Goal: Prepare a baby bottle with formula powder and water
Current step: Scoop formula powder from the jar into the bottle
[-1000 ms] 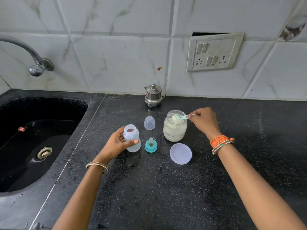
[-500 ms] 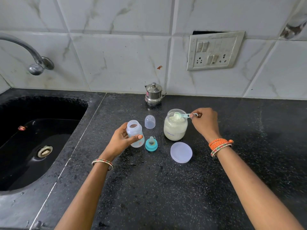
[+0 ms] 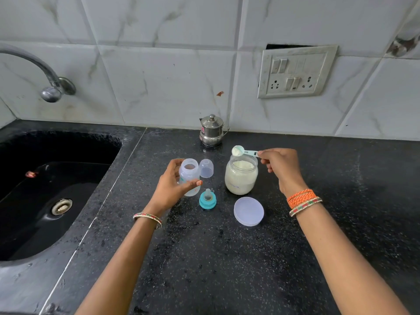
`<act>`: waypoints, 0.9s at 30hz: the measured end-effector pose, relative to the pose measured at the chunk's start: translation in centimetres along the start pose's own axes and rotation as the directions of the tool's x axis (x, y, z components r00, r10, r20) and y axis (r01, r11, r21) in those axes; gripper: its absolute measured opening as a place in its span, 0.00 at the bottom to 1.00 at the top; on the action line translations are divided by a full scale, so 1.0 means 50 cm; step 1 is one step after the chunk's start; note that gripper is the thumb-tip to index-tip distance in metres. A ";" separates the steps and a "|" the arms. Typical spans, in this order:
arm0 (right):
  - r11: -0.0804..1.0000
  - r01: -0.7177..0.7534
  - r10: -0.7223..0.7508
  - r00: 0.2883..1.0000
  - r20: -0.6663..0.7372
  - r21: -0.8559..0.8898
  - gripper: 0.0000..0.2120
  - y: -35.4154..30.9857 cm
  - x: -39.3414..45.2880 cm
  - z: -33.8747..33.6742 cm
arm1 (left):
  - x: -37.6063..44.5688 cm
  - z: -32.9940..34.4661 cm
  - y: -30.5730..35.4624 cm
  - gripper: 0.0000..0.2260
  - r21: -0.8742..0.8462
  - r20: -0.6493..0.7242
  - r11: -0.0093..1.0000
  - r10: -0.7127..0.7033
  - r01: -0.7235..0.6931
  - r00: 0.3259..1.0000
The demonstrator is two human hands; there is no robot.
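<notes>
1. One baby bottle (image 3: 189, 176).
2. One clear bottle cap (image 3: 206, 168).
3. One teal nipple ring (image 3: 207, 200).
4. One formula jar (image 3: 241, 177).
5. One round jar lid (image 3: 248, 211).
6. One measuring scoop (image 3: 244, 152).
7. One small steel pot (image 3: 211, 131).
8. One tap (image 3: 48, 86).
9. One sink (image 3: 109, 142).
10. One switch panel (image 3: 295, 71).
11. Two hands: left hand (image 3: 170, 189), right hand (image 3: 281, 167).
12. Three bangles: one on the left wrist (image 3: 147, 218), two on the right wrist (image 3: 303, 202).

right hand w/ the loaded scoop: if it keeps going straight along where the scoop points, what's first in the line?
The right hand pinches the scoop, which points left over the open formula jar. Straight on, it would probably pass above the clear cap and reach the open bottle, held by the left hand. Heights are unclear.
</notes>
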State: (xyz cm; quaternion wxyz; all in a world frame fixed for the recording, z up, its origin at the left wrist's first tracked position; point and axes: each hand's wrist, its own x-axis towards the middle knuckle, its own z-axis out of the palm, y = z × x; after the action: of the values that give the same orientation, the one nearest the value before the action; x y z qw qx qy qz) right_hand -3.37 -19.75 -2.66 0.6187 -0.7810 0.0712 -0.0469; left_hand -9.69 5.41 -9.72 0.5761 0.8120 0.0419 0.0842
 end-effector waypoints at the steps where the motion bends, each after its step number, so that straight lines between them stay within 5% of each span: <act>1: 1.000 0.004 -0.005 1.000 0.021 0.024 0.08 -0.006 -0.006 0.007 | 0.001 0.005 0.008 0.27 0.023 -0.003 1.000 0.015 -0.015 1.000; 8: 0.997 0.074 -0.071 0.983 0.167 -0.012 0.07 -0.044 -0.056 0.065 | 0.006 0.026 0.047 0.24 0.106 0.034 0.990 0.087 -0.090 0.996; 18: 0.877 0.379 -0.347 0.925 0.156 -0.294 0.05 -0.052 -0.081 0.098 | 0.005 0.027 0.052 0.23 0.058 0.011 0.994 0.087 -0.088 0.996; 21: 0.769 0.528 -0.482 0.849 0.216 -0.360 0.05 -0.049 -0.088 0.100 | 0.006 0.028 0.053 0.22 0.052 0.006 0.995 0.084 -0.085 0.996; 27: 0.299 0.809 -0.731 0.535 0.423 -0.506 0.06 -0.029 -0.084 0.101 | 0.011 0.030 0.040 0.21 0.005 -0.007 0.998 0.055 -0.055 0.998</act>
State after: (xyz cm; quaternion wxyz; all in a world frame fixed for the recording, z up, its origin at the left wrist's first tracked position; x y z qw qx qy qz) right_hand -6.65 -13.89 -2.36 0.2069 -0.8800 -0.3350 -0.2658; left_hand -8.93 3.44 -8.28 0.5714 0.8139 0.0217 0.1030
